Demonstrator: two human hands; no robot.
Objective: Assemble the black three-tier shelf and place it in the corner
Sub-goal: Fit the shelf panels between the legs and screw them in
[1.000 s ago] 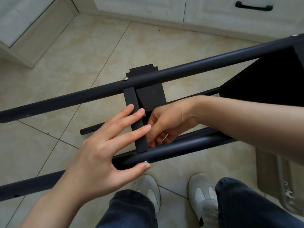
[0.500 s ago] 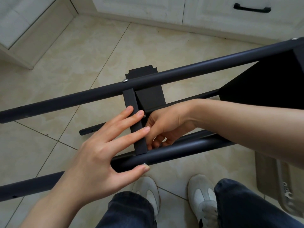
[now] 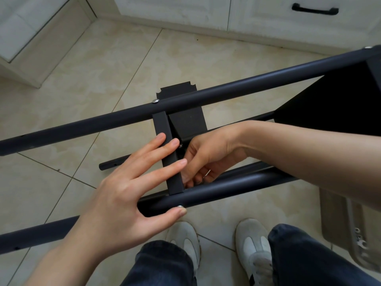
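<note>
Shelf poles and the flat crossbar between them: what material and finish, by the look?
Poles: probably metal tube, matte black coating; a soft highlight runs along the round surface, and a silver screw head is set in. Crossbar: likely folded sheet metal, same matte black; crisp straight edges, flat face. Looks alone can't confirm either.

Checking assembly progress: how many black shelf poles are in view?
4. Top pole crosses mid-frame; near pole lies under the thumb of the left hand; third pole behind it is mostly hidden; far pole sits lower, its end showing left of the fingers.
</note>
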